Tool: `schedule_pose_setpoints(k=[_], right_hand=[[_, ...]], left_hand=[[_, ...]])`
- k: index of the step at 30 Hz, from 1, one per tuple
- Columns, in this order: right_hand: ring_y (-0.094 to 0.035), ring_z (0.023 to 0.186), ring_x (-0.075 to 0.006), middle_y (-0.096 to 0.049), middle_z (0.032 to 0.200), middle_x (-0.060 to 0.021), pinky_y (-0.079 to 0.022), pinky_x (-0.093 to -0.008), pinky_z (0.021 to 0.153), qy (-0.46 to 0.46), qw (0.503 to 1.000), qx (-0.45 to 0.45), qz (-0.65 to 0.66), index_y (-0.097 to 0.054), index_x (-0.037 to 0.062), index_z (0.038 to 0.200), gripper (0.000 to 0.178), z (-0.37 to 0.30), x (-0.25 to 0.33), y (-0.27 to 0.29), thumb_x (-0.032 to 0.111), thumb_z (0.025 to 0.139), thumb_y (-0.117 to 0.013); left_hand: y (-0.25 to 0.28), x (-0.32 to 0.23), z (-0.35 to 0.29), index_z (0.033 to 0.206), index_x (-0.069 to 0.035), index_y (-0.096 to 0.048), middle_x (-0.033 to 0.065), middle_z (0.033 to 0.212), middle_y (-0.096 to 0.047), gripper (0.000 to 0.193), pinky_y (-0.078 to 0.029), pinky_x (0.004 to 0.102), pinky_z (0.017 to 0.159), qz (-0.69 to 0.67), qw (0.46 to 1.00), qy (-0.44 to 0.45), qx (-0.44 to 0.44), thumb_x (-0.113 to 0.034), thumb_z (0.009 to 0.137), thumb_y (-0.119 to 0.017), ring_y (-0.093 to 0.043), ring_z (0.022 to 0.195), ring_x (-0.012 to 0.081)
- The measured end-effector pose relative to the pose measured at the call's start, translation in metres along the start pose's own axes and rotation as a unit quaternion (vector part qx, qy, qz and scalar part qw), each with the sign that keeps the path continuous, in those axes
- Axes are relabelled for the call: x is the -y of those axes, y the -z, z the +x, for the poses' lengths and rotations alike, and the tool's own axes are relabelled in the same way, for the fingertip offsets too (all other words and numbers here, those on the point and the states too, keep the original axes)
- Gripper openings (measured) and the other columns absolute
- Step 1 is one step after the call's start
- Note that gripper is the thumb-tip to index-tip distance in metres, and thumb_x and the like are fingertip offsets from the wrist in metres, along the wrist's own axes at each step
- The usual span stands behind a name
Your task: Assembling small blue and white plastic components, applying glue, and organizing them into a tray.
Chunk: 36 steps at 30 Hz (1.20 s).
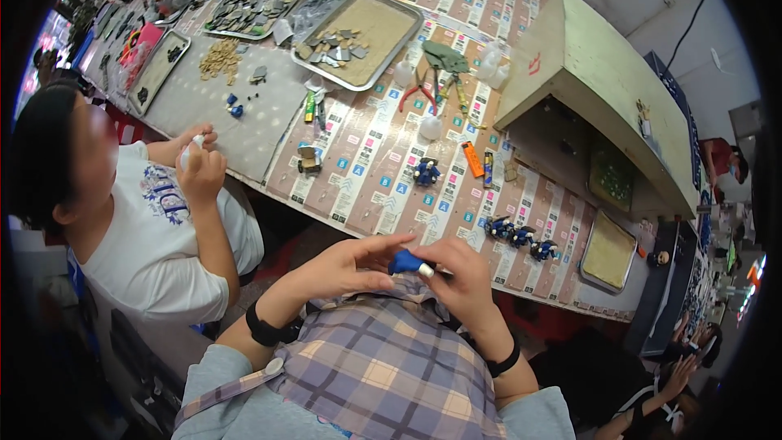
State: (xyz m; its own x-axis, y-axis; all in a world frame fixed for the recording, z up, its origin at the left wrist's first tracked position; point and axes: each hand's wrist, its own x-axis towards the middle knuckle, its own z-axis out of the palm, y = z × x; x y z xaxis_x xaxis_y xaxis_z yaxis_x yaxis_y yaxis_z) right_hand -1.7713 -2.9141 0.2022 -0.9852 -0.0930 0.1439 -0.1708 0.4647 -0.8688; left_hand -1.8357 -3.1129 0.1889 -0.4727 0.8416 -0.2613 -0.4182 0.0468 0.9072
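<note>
Both of my hands meet just above my plaid shirt, close to the table's near edge. My right hand (461, 270) grips a small blue piece with a silver end (410, 263). My left hand (352, 262) touches the same piece with its fingertips from the left. On the table beyond my hands stand three small blue assembled parts in a row (521, 236), and one more blue part (426, 171) sits farther back.
A person in a white shirt (155, 236) sits at my left, handling a small white thing. Metal trays (358, 37) of flat pieces, red-handled pliers (417, 94), an orange lighter (473, 159) and a wooden box shelf (603, 90) crowd the patterned table (383, 195).
</note>
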Motion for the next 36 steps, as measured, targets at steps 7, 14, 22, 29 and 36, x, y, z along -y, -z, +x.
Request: schedule_pose_setpoints(k=[7,14,22,29,36], right_hand=[[-0.060,0.081,-0.0258,-0.060,0.090,-0.0087,-0.048,-0.0311,0.067,0.069,0.995,-0.067,-0.033,-0.058,0.0063,0.107,0.047,-0.010,0.014,0.014,0.008,0.062,-0.072],[-0.057,0.098,-0.0196,-0.054,0.113,-0.0089,-0.045,-0.0306,0.086,-0.146,0.940,-0.019,0.309,-0.051,0.0030,0.117,0.057,-0.020,0.009,0.017,0.013,0.066,-0.076],[-0.057,0.096,-0.0181,-0.055,0.112,-0.0083,-0.045,-0.0293,0.084,-0.162,0.929,0.015,0.332,-0.053,0.0021,0.115,0.054,-0.021,0.003,0.021,0.011,0.066,-0.075],[-0.055,0.098,-0.0174,-0.054,0.116,-0.0080,-0.043,-0.0307,0.087,-0.160,0.899,0.044,0.405,-0.049,0.0008,0.119,0.056,-0.021,0.000,0.022,0.009,0.069,-0.071],[-0.054,0.098,-0.0176,-0.053,0.118,-0.0084,-0.042,-0.0316,0.088,-0.147,0.894,0.067,0.418,-0.047,0.0006,0.121,0.056,-0.022,-0.003,0.024,0.010,0.070,-0.069]], left_hand=[[-0.021,-0.032,0.008,0.113,-0.007,-0.056,0.0085,0.097,-0.057,0.047,-0.044,0.0307,0.081,0.268,0.949,-0.152,-0.069,-0.016,0.070,-0.072,-0.055,0.093,0.0223],[-0.026,-0.038,0.014,0.107,-0.010,-0.059,0.0072,0.094,-0.056,0.047,-0.041,0.0322,0.077,0.365,0.904,-0.205,-0.085,-0.021,0.065,-0.075,-0.054,0.088,0.0235],[-0.031,-0.041,0.018,0.108,-0.007,-0.057,0.0078,0.094,-0.057,0.051,-0.042,0.0329,0.076,0.337,0.905,-0.236,-0.106,-0.021,0.063,-0.077,-0.055,0.086,0.0246],[-0.033,-0.042,0.020,0.101,-0.006,-0.058,0.0070,0.094,-0.060,0.056,-0.043,0.0300,0.075,0.359,0.888,-0.265,-0.110,-0.026,0.055,-0.082,-0.057,0.085,0.0214],[-0.036,-0.044,0.019,0.101,-0.006,-0.059,0.0074,0.092,-0.058,0.051,-0.044,0.0311,0.071,0.358,0.887,-0.273,-0.101,-0.027,0.059,-0.079,-0.056,0.083,0.0230]])
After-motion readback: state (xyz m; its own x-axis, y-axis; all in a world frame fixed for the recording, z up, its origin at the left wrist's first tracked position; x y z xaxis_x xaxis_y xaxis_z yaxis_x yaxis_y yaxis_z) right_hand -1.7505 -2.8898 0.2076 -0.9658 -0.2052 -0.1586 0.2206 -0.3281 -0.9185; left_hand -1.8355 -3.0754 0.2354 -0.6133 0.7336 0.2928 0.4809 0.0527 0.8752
